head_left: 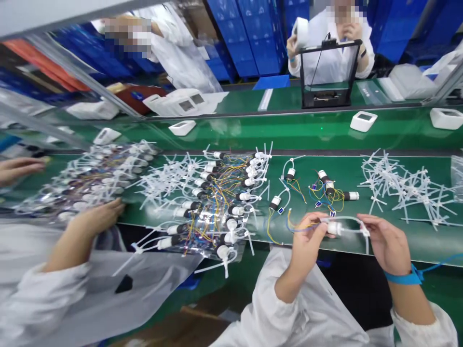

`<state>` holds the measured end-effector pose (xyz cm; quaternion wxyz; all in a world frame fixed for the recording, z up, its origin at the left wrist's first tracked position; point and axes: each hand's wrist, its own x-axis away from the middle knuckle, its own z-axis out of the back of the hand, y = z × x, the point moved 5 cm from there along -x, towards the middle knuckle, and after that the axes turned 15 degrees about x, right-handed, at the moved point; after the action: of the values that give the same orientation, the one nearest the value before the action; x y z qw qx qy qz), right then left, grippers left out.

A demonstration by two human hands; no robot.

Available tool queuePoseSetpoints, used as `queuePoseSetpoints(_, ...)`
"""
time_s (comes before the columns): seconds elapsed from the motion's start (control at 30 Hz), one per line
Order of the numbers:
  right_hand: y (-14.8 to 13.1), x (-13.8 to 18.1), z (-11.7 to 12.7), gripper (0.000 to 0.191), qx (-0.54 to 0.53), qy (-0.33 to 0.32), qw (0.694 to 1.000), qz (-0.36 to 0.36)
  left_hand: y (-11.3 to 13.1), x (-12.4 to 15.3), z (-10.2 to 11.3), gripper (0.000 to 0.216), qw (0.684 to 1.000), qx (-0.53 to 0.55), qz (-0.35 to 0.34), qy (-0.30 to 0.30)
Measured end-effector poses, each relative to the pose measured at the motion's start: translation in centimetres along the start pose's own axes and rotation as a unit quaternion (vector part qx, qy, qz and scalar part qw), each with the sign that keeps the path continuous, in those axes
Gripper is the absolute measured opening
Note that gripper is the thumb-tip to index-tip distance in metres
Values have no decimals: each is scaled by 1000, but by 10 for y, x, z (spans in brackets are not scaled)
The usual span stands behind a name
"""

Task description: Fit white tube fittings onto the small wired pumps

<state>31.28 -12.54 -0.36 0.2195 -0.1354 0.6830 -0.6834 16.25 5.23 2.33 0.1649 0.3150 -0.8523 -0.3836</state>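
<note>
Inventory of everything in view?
held cylinder: one, white, front right
loose cylinders: about five, white/black, ahead
grouped cylinders: many, white/black, left
bagged parts: many, mixed, far left
tubing piles: two, white, left and right
bench: one, green, near
belt: one, green, beyond bench
housings: several, white, on belt
frame: one, black, beyond
crates: many, blue, background
people: three, white clothing, left, background
left hand: one, on held cylinder
right hand: one, blue wristband, at tube
</note>
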Motion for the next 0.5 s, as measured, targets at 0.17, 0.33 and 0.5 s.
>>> queuePoseSetpoints(0.17, 6, -2, -2, 25, 25, -15, 999, -38, 28, 5, 18, 47, 988, 101, -19, 112)
queuePoseSetpoints(0.33, 8, -1, -1, 27, 33, -24, 998, -50, 22, 44, 43, 55, 972, 124, -26, 197)
queuePoseSetpoints(0.5, 7, -2, -2, 28, 30, -27, 998, -55, 16, 67, 59, 62, 955, 146, -24, 258)
